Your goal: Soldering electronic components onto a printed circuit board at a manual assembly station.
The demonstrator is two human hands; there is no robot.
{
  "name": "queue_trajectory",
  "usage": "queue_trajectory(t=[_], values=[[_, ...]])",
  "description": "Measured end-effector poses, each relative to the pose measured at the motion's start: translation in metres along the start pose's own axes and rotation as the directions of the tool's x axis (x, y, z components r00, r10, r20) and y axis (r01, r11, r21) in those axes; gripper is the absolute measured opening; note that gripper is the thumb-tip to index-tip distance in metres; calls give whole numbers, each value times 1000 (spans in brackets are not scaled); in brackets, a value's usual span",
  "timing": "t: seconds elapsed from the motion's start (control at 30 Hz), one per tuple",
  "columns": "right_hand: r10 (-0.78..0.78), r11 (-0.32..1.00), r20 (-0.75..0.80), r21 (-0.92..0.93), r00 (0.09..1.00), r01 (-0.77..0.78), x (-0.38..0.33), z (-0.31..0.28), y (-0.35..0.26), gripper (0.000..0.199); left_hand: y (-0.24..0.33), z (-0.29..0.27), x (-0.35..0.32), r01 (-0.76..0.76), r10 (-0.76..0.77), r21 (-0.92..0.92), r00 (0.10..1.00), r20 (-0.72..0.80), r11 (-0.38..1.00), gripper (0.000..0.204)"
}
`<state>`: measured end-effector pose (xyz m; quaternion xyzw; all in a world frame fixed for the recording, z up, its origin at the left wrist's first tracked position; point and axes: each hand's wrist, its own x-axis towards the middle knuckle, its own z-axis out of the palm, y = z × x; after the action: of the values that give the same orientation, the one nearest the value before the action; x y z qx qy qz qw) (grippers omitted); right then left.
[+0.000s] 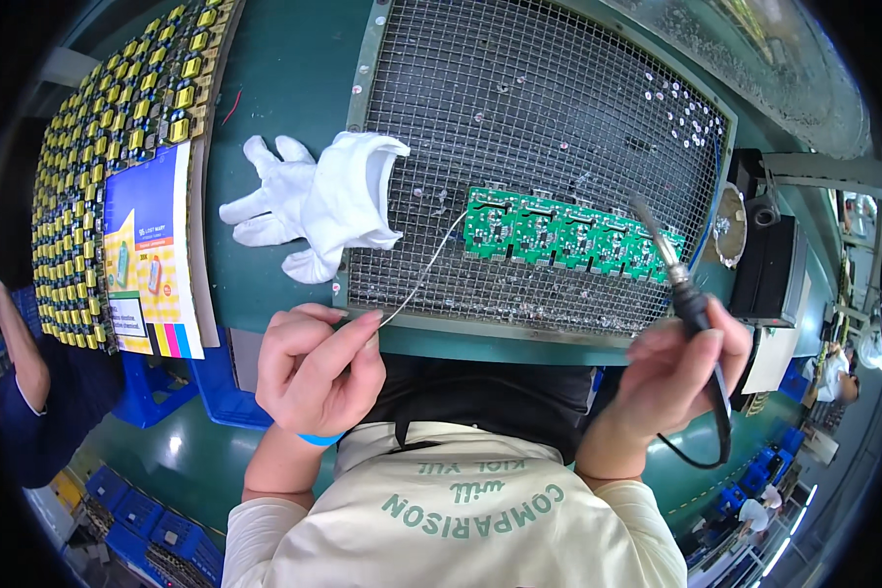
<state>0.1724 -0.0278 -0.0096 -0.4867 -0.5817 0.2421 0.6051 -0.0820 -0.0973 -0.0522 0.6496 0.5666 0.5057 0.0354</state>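
Note:
Between the thumb and fingers of my left hand is pinched a thin strand of solder wire. The wire curves up to the left end of a green circuit board panel, made of several joined boards, which lies on a wire mesh. My right hand is closed round the dark handle of a soldering iron. Its metal tip points up and left, close to the panel's right end; whether it touches cannot be told. A blue band circles my left wrist.
A white glove lies partly over the mesh frame's left edge. Farther left are rows of yellow-topped boards and a colourful printed sheet. A round metal tin and a black box stand at right. Another person's arm shows at far left.

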Motion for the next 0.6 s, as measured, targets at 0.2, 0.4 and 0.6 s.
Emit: queue_trajectory(t=[0.2, 0.4, 0.6], values=[[6, 998, -270, 66, 963, 12, 21, -83, 49, 34, -1, 0, -6, 51, -52, -17, 998, -38, 999, 22], [213, 966, -299, -80, 930, -247, 11, -88, 72, 34, -1, 1, -5, 30, -30, 8, 999, -28, 1000, 20], [126, 988, -298, -44, 946, -145, 5, -96, 75, 36, 5, 0, -6, 36, -35, 40, 999, -27, 999, 20]])
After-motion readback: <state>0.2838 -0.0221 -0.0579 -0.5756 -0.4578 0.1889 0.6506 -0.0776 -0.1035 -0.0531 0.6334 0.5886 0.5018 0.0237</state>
